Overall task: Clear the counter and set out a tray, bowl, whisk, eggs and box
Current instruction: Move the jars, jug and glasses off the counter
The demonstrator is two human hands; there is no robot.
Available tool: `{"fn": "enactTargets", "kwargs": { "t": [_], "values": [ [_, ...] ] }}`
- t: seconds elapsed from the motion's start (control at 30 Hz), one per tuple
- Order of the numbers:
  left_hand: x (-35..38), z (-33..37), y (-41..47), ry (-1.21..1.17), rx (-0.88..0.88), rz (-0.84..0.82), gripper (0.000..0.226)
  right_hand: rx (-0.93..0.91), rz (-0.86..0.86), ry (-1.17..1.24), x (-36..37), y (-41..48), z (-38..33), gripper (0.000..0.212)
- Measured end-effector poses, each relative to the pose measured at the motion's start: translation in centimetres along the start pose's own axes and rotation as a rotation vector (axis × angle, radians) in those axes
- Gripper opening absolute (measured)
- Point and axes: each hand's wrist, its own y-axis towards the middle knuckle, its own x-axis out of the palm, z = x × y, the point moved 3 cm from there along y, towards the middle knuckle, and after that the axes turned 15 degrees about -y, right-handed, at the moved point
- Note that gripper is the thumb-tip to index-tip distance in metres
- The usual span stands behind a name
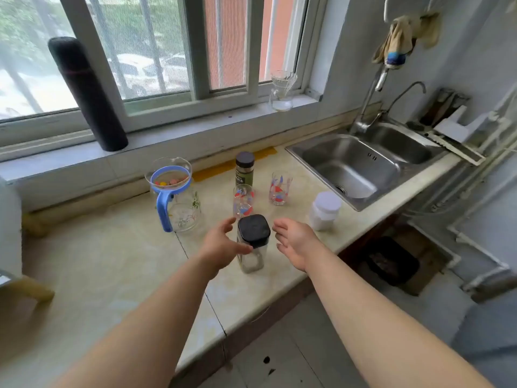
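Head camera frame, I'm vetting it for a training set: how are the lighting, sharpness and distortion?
Head view: soft daylight from the window lights the counter evenly, shadows faint; outdoors is washed out; the wide lens bends the window frame; everything looks slightly soft.

A clear square jar (252, 254) with a black lid stands upright near the front edge of the beige tabletop (117, 264) — seemingly empty, just before a painted glass (243, 200).

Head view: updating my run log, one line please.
left hand open | right hand open | jar between them | counter uncleared
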Motion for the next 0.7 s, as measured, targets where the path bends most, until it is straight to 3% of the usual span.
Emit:
{"fn": "enactTargets", "kwargs": {
  "t": [0.2,0.33,0.5,0.7],
  "values": [
    [0.7,0.3,1.1,-0.038,0.066,-0.03,0.077,0.035,-0.134,-0.017,0.7,0.6,-0.9,0.024],
    [0.3,1.4,1.4,-0.083,0.078,-0.062,0.065,0.033,-0.097,-0.103,0.2,1.0,-2.0,0.03],
    [-1.0,6.1,2.3,-0.1,0.147,-0.113,0.074,-0.112,-0.082,-0.155,-0.5,1.7,-6.6,0.029],
    [-3.5,13.3,4.3,-0.1,0.246,-0.106,0.054,-0.282,-0.046,-0.121,-0.2,3.7,-13.3,0.025]
  ]
}}
